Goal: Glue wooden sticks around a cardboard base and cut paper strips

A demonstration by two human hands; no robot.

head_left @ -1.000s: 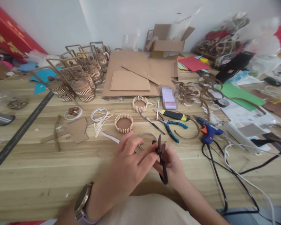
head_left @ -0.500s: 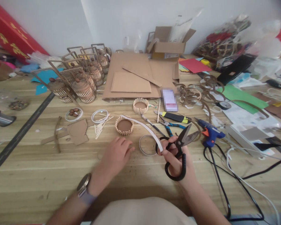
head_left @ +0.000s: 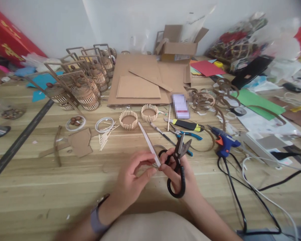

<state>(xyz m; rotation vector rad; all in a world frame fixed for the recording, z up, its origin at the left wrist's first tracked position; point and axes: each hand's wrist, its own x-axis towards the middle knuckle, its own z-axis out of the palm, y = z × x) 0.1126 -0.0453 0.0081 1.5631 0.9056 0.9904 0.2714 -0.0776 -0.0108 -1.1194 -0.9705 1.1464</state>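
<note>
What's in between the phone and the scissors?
In the head view, the yellow-and-black cutter lies between the phone and the scissors in the right hand. Part of the blue-and-black pliers is there too, nearer the scissors.

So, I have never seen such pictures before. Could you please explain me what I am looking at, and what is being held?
There is no machine here, only a person's bare left hand and right hand. Every picture comes from one camera worn on that person's head, looking forward and down, so the arms enter from the bottom.

The right hand holds black-handled scissors, blades apart. The lower end of a white strip is at the right thumb; the left fingertips are close, but I cannot tell whether they grip it.

On the wooden table lie a blue glue gun, pliers and a yellow-and-black knife. Cardboard lies farther back, and lidded baskets stand at the back left.
</note>
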